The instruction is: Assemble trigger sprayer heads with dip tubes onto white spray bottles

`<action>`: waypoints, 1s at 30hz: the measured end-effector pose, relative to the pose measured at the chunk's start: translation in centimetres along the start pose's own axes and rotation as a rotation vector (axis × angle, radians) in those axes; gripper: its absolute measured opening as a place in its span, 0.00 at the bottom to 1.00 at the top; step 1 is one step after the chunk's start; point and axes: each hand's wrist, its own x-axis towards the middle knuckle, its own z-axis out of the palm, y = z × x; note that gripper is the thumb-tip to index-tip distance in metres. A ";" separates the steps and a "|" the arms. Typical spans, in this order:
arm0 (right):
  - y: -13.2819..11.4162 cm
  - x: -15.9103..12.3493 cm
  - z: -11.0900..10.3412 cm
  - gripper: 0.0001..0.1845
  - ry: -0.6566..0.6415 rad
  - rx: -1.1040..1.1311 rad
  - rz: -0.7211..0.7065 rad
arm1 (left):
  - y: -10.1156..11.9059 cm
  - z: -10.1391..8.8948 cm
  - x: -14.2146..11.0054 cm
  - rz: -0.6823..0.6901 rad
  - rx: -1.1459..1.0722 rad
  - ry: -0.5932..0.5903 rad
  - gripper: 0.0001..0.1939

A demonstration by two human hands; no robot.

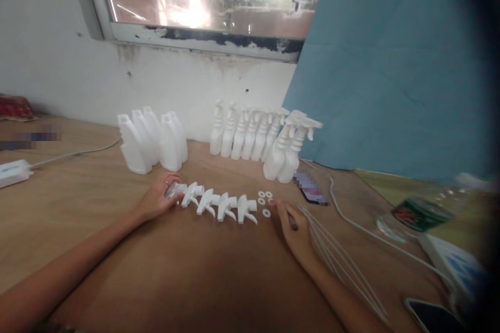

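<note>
My left hand (pixel 158 195) rests on the wooden table (pixel 97 218) with its fingers curled round a small clear piece at the left end of a row of white trigger spray heads (pixel 219 205). My right hand (pixel 292 226) lies to the right of that row, its fingertips pinched over one of a few small white rings (pixel 265 203). Thin white dip tubes (pixel 336 255) lie fanned out beside my right wrist. Behind the row stand capless white bottles (pixel 150 140) and white bottles with spray heads fitted (pixel 265 138).
A phone (pixel 312 192) lies behind the rings, another phone (pixel 429 315) at the near right corner. A white cable (pixel 367 231) runs across the right side. A plastic drink bottle (pixel 422 213) lies at right. A power strip (pixel 13 171) sits at far left. Blue board leans behind.
</note>
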 end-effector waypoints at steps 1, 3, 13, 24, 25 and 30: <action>0.3 0.3 0.2 0.12 -0.032 -0.078 -0.078 | 0.1 0.1 0.2 -0.001 -0.006 -0.005 0.22; 0.8 0.7 0.6 0.10 -0.100 -0.213 -0.198 | 0.4 0.4 0.3 -0.002 -0.010 -0.018 0.23; 2.5 1.4 1.9 0.21 -0.317 -0.343 -0.241 | 1.5 1.9 1.1 0.051 0.005 -0.118 0.26; 4.7 2.1 -0.3 0.17 -0.339 -0.317 -0.247 | 3.8 4.5 1.8 0.064 0.086 -0.097 0.27; 4.7 2.0 -0.8 0.16 -0.338 -0.315 -0.241 | 4.0 4.7 1.9 0.064 0.089 -0.092 0.27; 4.3 1.1 -2.5 0.16 -0.325 -0.256 -0.224 | 4.6 5.5 2.6 0.061 0.092 -0.078 0.26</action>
